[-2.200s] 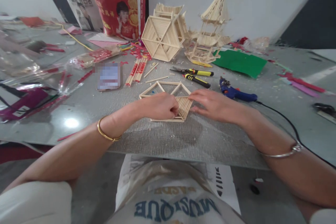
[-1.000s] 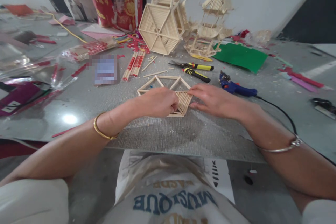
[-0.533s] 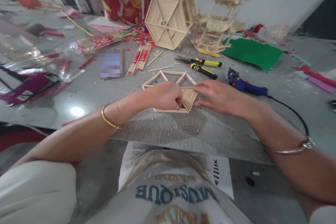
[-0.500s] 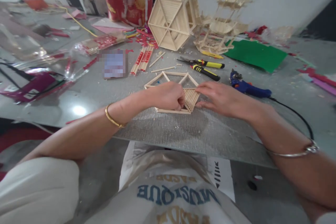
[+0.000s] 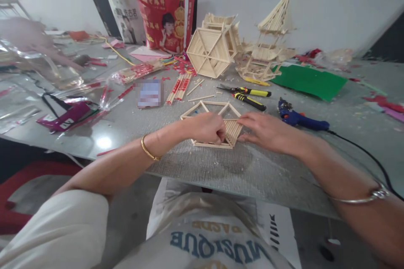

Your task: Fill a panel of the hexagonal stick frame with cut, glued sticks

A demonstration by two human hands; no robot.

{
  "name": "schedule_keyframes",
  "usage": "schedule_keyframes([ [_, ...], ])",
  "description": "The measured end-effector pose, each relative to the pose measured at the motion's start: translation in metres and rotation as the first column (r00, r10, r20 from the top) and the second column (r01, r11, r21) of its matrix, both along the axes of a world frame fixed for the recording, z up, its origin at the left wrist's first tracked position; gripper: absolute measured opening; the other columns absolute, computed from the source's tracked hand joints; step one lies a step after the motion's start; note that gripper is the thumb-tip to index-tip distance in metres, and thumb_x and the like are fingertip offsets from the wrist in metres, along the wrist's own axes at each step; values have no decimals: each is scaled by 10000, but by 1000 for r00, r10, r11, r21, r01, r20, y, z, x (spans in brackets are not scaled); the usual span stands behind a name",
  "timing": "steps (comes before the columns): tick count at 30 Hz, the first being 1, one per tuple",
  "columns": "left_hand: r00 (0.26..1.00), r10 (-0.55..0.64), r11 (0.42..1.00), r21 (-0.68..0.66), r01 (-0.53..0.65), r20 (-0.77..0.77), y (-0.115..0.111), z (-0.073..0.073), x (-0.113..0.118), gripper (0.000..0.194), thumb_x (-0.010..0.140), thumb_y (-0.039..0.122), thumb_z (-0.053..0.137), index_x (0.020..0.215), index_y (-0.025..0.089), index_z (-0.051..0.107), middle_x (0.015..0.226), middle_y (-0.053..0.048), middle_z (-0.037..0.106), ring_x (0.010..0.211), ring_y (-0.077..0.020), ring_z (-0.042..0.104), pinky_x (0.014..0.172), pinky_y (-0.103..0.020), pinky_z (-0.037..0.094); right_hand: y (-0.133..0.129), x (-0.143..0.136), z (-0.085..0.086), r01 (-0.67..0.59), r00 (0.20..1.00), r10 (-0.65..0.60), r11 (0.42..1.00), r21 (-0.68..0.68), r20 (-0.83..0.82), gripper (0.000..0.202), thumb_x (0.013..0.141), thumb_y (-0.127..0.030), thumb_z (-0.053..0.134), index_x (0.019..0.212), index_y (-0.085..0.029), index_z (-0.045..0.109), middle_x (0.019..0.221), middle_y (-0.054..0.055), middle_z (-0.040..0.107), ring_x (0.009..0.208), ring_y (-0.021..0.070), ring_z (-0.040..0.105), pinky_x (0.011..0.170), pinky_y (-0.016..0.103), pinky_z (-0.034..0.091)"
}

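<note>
Steadies the stick frame (image 5: 233,129) on the worktop (image 5: 202,166) with the fingers of the right hand (image 5: 268,131) parted and loose at its slatted edge, likely against sliding; curls the left hand (image 5: 206,127) over the middle (cannot tell whether gripping anything)

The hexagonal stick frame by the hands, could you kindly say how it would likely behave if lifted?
The hexagonal stick frame probably feels light, being thin sticks with open gaps. Its bare spokes look slender, so a hard squeeze might snap or loosen them. The close-set sticks on its right side likely make that part stiffer.
</note>
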State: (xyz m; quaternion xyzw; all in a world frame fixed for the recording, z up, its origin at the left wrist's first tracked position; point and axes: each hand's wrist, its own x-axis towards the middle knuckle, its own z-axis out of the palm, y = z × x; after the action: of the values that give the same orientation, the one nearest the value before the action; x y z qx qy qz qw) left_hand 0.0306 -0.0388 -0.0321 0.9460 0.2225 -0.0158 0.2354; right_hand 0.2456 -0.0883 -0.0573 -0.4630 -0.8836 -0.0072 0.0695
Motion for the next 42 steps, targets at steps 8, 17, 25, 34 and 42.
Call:
schedule_keyframes([
  [8,996,57,998,-4,-57,-75,-8,9,1,183,627,96,512,658,145,687,500,33,594,455,-59,443,514,-218,264,3,1,1,-16,997,17,1000,-12,78,345,863,-383,521,1093,-142,612,1099,146,591,963,271,575,802,407,472],
  [17,994,47,996,-66,-53,-101,-7,9,1,178,656,123,502,676,133,678,505,20,588,467,-77,480,535,-228,301,2,0,2,-18,998,18,1000,-11,52,338,843,-374,552,1074,-138,623,1090,156,600,966,289,579,801,421,474],
  [25,997,-17,995,98,24,-69,-9,14,-4,200,656,110,496,675,147,691,602,2,637,538,-85,505,542,-230,299,2,-1,1,-35,997,34,999,21,76,365,868,-400,520,1090,-126,613,1095,160,601,956,277,584,786,409,478],
  [34,1000,4,1000,6,-4,-29,-9,25,-8,168,703,123,543,779,146,692,618,24,637,562,-70,519,544,-186,322,-1,-3,5,-27,997,27,1000,0,73,352,872,-387,514,1094,-131,612,1113,169,597,985,290,577,808,415,470],
  [42,999,-1,999,-49,-1,-47,-2,16,-7,160,688,141,527,744,137,676,568,19,618,519,-77,508,534,-203,329,0,-4,4,-5,995,6,1000,-11,104,348,867,-389,510,1094,-145,609,1105,155,597,965,287,582,807,426,478],
])
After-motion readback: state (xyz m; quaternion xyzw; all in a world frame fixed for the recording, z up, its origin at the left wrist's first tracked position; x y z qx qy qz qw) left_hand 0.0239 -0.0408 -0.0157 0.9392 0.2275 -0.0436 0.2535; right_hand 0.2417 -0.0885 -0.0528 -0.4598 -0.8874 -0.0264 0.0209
